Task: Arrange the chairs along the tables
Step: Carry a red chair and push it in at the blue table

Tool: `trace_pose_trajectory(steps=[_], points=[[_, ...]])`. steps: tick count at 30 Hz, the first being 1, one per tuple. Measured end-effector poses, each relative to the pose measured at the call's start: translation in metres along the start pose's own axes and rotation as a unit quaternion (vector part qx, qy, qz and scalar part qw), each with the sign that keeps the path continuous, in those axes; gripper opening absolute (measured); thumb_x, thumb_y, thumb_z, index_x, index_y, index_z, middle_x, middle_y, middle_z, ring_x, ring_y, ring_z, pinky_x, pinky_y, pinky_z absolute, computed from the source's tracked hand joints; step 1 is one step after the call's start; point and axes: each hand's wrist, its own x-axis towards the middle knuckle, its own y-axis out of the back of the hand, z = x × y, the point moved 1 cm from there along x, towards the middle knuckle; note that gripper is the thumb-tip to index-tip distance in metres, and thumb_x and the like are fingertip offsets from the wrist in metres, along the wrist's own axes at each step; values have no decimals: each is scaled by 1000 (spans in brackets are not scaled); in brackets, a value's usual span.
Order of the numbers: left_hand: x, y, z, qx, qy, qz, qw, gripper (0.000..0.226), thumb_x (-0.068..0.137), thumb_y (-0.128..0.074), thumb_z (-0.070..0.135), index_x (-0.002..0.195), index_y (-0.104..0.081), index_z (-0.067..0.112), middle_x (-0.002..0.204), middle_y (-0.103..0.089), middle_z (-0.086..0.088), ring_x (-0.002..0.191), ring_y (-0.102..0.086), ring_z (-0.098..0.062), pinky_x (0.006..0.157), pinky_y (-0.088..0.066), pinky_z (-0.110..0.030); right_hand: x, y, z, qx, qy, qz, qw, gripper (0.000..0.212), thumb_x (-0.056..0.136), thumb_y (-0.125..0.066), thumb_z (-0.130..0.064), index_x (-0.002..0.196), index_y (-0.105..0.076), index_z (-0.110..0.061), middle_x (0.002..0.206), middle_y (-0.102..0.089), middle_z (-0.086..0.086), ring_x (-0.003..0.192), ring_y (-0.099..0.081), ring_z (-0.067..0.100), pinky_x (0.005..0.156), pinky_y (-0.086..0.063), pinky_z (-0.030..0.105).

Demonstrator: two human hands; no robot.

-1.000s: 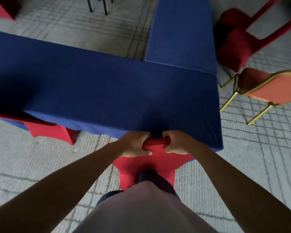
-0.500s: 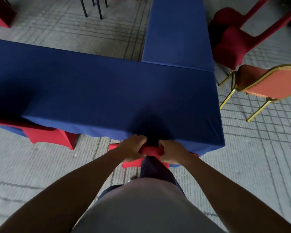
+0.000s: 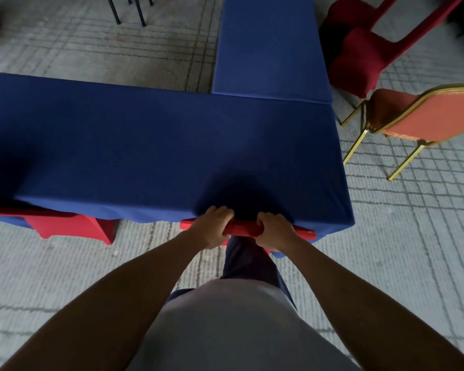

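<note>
A red-covered chair (image 3: 243, 229) stands pushed in at the near edge of the long blue-clothed table (image 3: 150, 145); only the top of its backrest shows. My left hand (image 3: 212, 228) and my right hand (image 3: 275, 232) both grip that backrest top, side by side, fingers curled over it. A second blue table (image 3: 268, 46) joins the first at a right angle and runs away from me. Another red-covered chair (image 3: 70, 227) is tucked under the long table at the left.
To the right of the tables stand a dark red covered chair (image 3: 359, 49) and an uncovered gold-framed chair (image 3: 423, 116), both angled away from the table. Black chair legs (image 3: 129, 9) show at the top. Grey patterned carpet lies all around.
The red chair has slid forward under the table with both hands on it; its seat and lower back have gone out of sight, leaving only the backrest top showing.
</note>
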Motion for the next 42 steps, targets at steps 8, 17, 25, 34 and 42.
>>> trace_pose_trajectory(steps=[8, 17, 25, 34, 42], points=[[16, -15, 2, -18, 88, -13, 996, 63, 85, -61, 63, 130, -48, 22, 128, -48, -3, 117, -48, -32, 98, -43, -47, 14, -11, 28, 79, -51, 29, 995, 49, 77, -72, -45, 121, -55, -30, 122, -54, 2, 119, -51, 31, 102, -38, 38], [15, -24, 16, -84, 219, -85, 968, 91, 77, -18, 93, 150, -22, 39, 162, -13, 12, 151, -6, -20, 113, 2, -70, 6, -28, 38, 41, -101, 23, 994, 81, 79, -13, -92, 148, -24, -50, 160, -24, -10, 149, -17, 21, 117, -10, 60], [16, -28, 12, -97, 220, -79, 967, 89, 76, -17, 94, 148, -23, 43, 160, -13, 13, 150, -5, -18, 111, 5, -71, 10, -26, 40, 58, -102, -2, 993, 84, 78, -13, -95, 148, -25, -50, 162, -23, -8, 150, -15, 23, 116, -7, 67], [19, -17, 12, -108, 234, -116, 959, 95, 70, -24, 97, 149, -26, 44, 159, -24, 13, 150, -10, -19, 113, 0, -69, 7, -21, 38, 65, -111, -19, 992, 88, 78, -16, -94, 151, -27, -45, 160, -27, -5, 150, -16, 24, 117, -8, 64], [70, -22, 73, -53, 203, -51, 976, 85, 73, -23, 95, 123, -57, 36, 131, -60, 11, 129, -48, -20, 113, -11, -65, -10, -11, 126, 142, -192, 12, 971, 105, 66, -32, -97, 151, -35, -36, 161, -32, 3, 149, -24, 29, 119, -19, 58]])
